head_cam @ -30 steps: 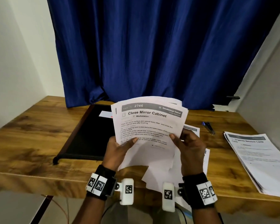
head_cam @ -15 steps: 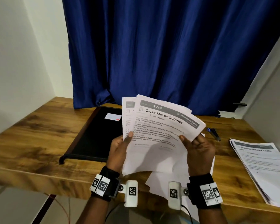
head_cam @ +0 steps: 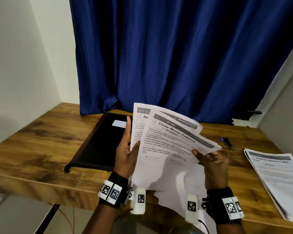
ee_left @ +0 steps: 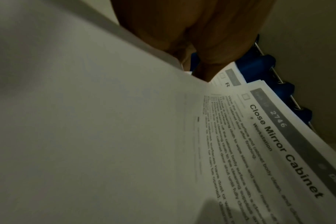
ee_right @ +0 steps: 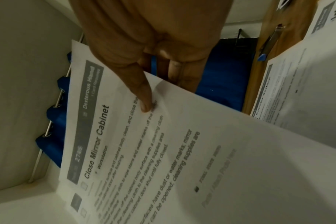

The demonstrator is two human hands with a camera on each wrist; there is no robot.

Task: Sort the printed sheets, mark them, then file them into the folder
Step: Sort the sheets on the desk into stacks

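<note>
I hold a fan of printed sheets above the table's front edge. My left hand [head_cam: 125,154] grips the bundle's left side, thumb across the front and index finger straight up along the edge. Behind shows a sheet headed "Re" [head_cam: 139,119]. My right hand [head_cam: 211,159] pinches the right edge of the top sheet, "Close Mirror Cabinet" [head_cam: 169,142], which tilts clockwise. In the right wrist view the thumb [ee_right: 144,97] presses on that sheet [ee_right: 144,151]. The left wrist view shows the same sheet [ee_left: 259,144] below my fingers [ee_left: 211,37]. The black folder [head_cam: 100,142] lies shut at left.
A blue pen [head_cam: 227,143] lies on the wooden table [head_cam: 32,149] right of my hands. A stack of printed sheets [head_cam: 274,176] sits at the right edge. Loose sheets [head_cam: 176,195] lie under my hands at the front edge. A blue curtain [head_cam: 176,56] hangs behind.
The top sheet has swung clockwise to the right, baring the "Re" sheet behind it. My left index finger has straightened upward.
</note>
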